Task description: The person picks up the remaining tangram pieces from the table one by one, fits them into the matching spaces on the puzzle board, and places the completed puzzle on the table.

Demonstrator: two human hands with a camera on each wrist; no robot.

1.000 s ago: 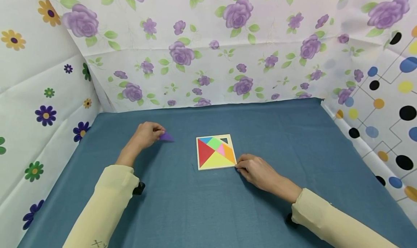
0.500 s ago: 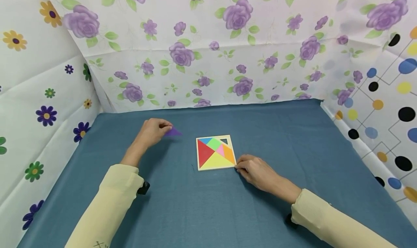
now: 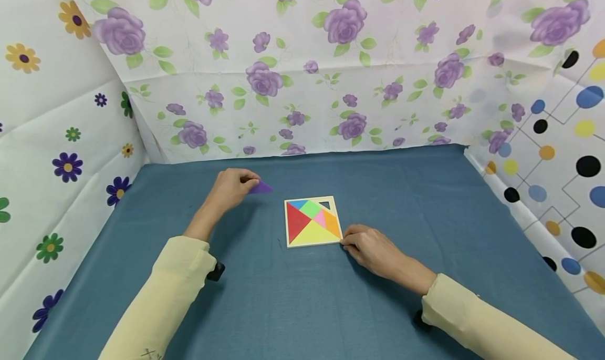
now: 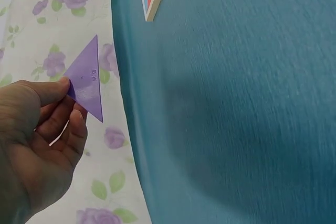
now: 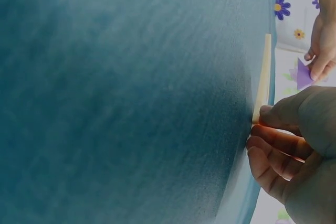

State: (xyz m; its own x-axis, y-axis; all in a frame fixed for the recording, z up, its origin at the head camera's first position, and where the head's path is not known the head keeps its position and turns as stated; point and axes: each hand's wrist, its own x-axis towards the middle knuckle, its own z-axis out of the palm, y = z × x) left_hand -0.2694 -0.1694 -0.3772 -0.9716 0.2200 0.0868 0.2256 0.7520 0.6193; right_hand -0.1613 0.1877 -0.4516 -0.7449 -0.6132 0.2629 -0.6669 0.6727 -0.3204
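Observation:
My left hand (image 3: 231,187) pinches a purple triangular tangram piece (image 4: 86,80) between thumb and fingers, raised over the cloth left of the board. In the left wrist view its flat face shows small embossed marks. The square wooden tangram board (image 3: 314,234) lies on the cloth at the middle, its pale rim around red, yellow, blue, green, pink and orange pieces. Near its top right corner a dark triangular gap (image 3: 325,205) shows. My right hand (image 3: 371,248) holds the board's near right corner between thumb and fingertips, with the rim (image 5: 262,82) seen edge-on in the right wrist view.
Blue-grey cloth (image 3: 302,302) covers the table. A floral sheet (image 3: 302,65) hangs along the back edge, with a flower-patterned sheet (image 3: 85,139) on the left and a dotted one (image 3: 562,165) on the right.
My left hand has carried the purple triangle rightward and slightly toward the back, closer to the board. The right hand and the board have stayed in place.

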